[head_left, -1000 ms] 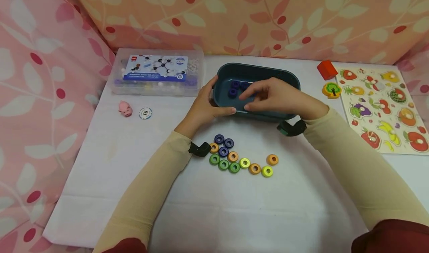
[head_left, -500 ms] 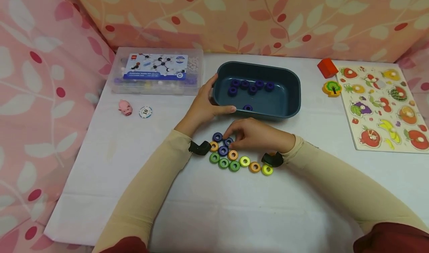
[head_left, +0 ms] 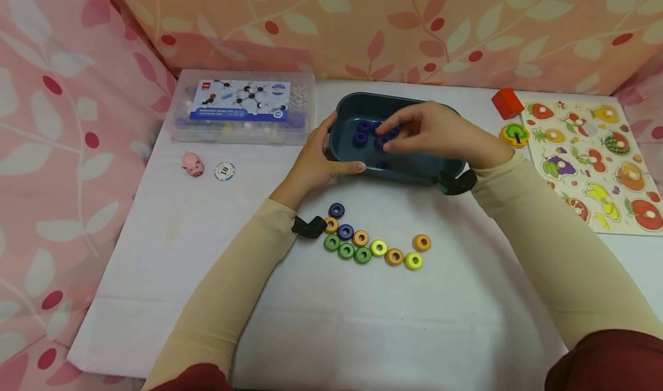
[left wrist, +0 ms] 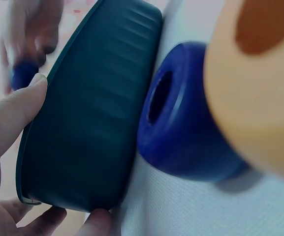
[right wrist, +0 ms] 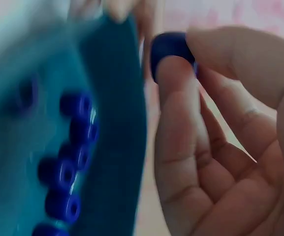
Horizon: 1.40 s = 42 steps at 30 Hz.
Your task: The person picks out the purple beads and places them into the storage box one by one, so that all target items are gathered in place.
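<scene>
My right hand (head_left: 432, 132) is over the teal plastic bin (head_left: 399, 175), pinching a dark blue ring-shaped bead (right wrist: 170, 49) between thumb and fingertip. Several more blue beads (right wrist: 58, 172) lie on the bin floor, partly covered by this hand in the head view. My left hand (head_left: 320, 159) grips the bin's left end, thumb on the near rim and fingers around the side. In front of the bin, two blue beads (head_left: 336, 210) lie on the white cloth with several orange (head_left: 394, 257), green (head_left: 346, 250) and yellow beads (head_left: 413, 261).
A clear case with a molecular model label (head_left: 240, 100) stands back left. Before it are a pink pig toy (head_left: 193, 164) and a round chip marked 10 (head_left: 225, 171). To the right lie a red block (head_left: 507, 103), a tree piece (head_left: 514, 135) and a fruit puzzle board (head_left: 595, 160).
My right hand went from the bin down to the bead group, took a blue bead there, and came back over the bin with it. My left hand has stayed on the bin.
</scene>
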### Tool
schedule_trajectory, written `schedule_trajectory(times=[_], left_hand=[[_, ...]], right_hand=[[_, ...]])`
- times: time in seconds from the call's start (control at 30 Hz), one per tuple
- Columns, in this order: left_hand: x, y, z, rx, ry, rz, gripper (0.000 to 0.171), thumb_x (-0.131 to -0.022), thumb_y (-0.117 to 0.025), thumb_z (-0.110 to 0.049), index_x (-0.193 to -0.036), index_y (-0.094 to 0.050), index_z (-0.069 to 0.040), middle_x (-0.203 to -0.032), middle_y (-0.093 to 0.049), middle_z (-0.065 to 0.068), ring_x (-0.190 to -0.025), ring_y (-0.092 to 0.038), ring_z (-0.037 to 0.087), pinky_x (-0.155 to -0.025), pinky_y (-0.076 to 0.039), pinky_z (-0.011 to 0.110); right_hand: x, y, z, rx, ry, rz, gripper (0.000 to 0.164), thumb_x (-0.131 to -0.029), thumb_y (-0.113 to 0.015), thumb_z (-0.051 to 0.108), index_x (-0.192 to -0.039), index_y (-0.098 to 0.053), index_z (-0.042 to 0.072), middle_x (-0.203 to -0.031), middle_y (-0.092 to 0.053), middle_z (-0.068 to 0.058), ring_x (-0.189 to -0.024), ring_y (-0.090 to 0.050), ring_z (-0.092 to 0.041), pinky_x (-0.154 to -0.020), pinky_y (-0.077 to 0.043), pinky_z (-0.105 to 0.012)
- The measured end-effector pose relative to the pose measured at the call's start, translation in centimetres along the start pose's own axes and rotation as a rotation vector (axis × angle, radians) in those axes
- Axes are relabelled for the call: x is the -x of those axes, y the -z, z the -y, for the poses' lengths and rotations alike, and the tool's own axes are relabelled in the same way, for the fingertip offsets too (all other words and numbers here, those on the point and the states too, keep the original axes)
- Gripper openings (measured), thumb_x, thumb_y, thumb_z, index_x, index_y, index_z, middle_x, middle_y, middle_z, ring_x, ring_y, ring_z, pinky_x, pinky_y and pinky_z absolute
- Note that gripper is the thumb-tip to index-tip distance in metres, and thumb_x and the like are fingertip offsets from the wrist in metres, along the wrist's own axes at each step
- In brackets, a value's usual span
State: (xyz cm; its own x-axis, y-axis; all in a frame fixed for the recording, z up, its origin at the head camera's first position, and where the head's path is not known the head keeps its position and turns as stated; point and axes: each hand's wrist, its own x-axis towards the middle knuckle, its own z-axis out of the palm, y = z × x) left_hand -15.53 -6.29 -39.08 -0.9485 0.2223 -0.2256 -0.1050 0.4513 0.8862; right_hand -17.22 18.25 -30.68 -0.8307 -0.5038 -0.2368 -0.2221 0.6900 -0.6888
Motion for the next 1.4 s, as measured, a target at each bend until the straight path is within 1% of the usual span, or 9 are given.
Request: schedule_trajectory(times=[0.17, 0.4, 0.53, 0.7, 0.83, 0.97, 1.1, 1.23, 1.4], left_hand=[[0.1, -0.2, 0.2, 0.004, 0.006, 0.01, 0.119, -0.066, -0.092, -0.05, -0.157, -0.016, -0.047, -0.165, -0.022, -0.002, -0.149, -0.028, 0.021, -0.121, -0.026, 0.049], [0.3, -0.4, 0.0, 0.007, 0.008, 0.015, 0.119, -0.065, -0.092, -0.051, -0.156, -0.016, -0.05, -0.165, -0.022, -0.002, -0.148, -0.029, 0.021, -0.121, -0.026, 0.05], [0.5, -0.4, -0.1, 0.004, 0.008, 0.011, 0.118, -0.066, -0.092, -0.051, -0.156, -0.015, -0.05, -0.165, -0.022, -0.002, -0.148, -0.029, 0.021, -0.121, -0.026, 0.05], [0.5, -0.3, -0.2, -0.003, 0.01, 0.007, 0.118, -0.066, -0.092, -0.051, -0.156, -0.015, -0.05, -0.165, -0.022, -0.003, -0.148, -0.029, 0.021, -0.121, -0.025, 0.05], [0.4, -0.1, -0.4, -0.019, 0.006, -0.004, 0.118, -0.066, -0.092, -0.05, -0.156, -0.015, -0.05, -0.165, -0.022, -0.004, -0.148, -0.028, 0.02, -0.121, -0.024, 0.049], [0.3, 0.0, -0.4, -0.036, -0.003, -0.01, 0.119, -0.066, -0.092, -0.05, -0.157, -0.015, -0.049, -0.165, -0.021, -0.003, -0.149, -0.028, 0.021, -0.121, -0.025, 0.049], [0.1, 0.1, -0.2, -0.041, -0.032, -0.006, 0.12, -0.067, -0.092, -0.05, -0.159, -0.015, -0.044, -0.165, -0.022, 0.0, -0.148, -0.03, 0.021, -0.12, -0.027, 0.048], [-0.1, 0.0, -0.1, -0.035, -0.051, -0.006, 0.12, -0.067, -0.092, -0.048, -0.159, -0.016, -0.042, -0.165, -0.023, 0.0, -0.147, -0.03, 0.02, -0.12, -0.027, 0.046], [-0.1, 0.1, 0.0, -0.041, -0.048, -0.014, 0.12, -0.066, -0.092, -0.048, -0.159, -0.016, -0.043, -0.165, -0.023, -0.001, -0.148, -0.029, 0.02, -0.121, -0.026, 0.047]], right_hand=[[-3.6, 0.7, -2.2, 0.053, -0.062, 0.075, 0.036, -0.091, -0.075, 0.034, -0.124, -0.072, 0.019, -0.109, -0.073, -0.006, -0.09, -0.067, -0.02, -0.079, -0.051, -0.021], [-5.4, 0.0, -4.2, 0.103, -0.096, 0.158, 0.039, -0.093, -0.073, 0.031, -0.129, -0.068, 0.018, -0.131, -0.063, -0.008, -0.102, -0.062, -0.023, -0.1, -0.049, -0.042], [-4.3, 0.8, -3.4, 0.101, -0.111, 0.122, 0.042, -0.093, -0.072, 0.037, -0.131, -0.068, 0.02, -0.126, -0.065, -0.008, -0.103, -0.063, -0.023, -0.097, -0.05, -0.038], [-0.3, 1.0, -0.7, -0.013, -0.096, 0.064, 0.033, -0.091, -0.074, 0.04, -0.12, -0.073, 0.025, -0.1, -0.074, -0.006, -0.089, -0.064, -0.023, -0.08, -0.05, -0.027], [2.1, -1.7, 0.9, -0.073, 0.057, 0.16, 0.024, -0.09, -0.077, 0.028, -0.113, -0.075, 0.023, -0.089, -0.074, -0.005, -0.075, -0.063, -0.02, -0.066, -0.05, -0.026], [2.2, -6.0, 1.1, -0.072, 0.193, 0.251, 0.028, -0.09, -0.077, 0.019, -0.118, -0.074, 0.016, -0.107, -0.072, -0.001, -0.078, -0.063, -0.012, -0.069, -0.052, -0.025], [1.1, -9.3, 0.6, -0.061, 0.225, 0.253, 0.034, -0.089, -0.077, 0.016, -0.122, -0.072, 0.013, -0.123, -0.069, 0.001, -0.085, -0.066, -0.008, -0.079, -0.055, -0.026], [0.2, -11.1, -0.2, -0.081, 0.235, 0.247, 0.035, -0.09, -0.076, 0.016, -0.125, -0.071, 0.015, -0.118, -0.071, 0.003, -0.082, -0.067, -0.008, -0.078, -0.056, -0.028], [-0.6, -12.0, -0.7, -0.089, 0.238, 0.224, 0.032, -0.092, -0.074, 0.022, -0.124, -0.071, 0.02, -0.105, -0.073, 0.008, -0.075, -0.064, -0.009, -0.072, -0.054, -0.028]])
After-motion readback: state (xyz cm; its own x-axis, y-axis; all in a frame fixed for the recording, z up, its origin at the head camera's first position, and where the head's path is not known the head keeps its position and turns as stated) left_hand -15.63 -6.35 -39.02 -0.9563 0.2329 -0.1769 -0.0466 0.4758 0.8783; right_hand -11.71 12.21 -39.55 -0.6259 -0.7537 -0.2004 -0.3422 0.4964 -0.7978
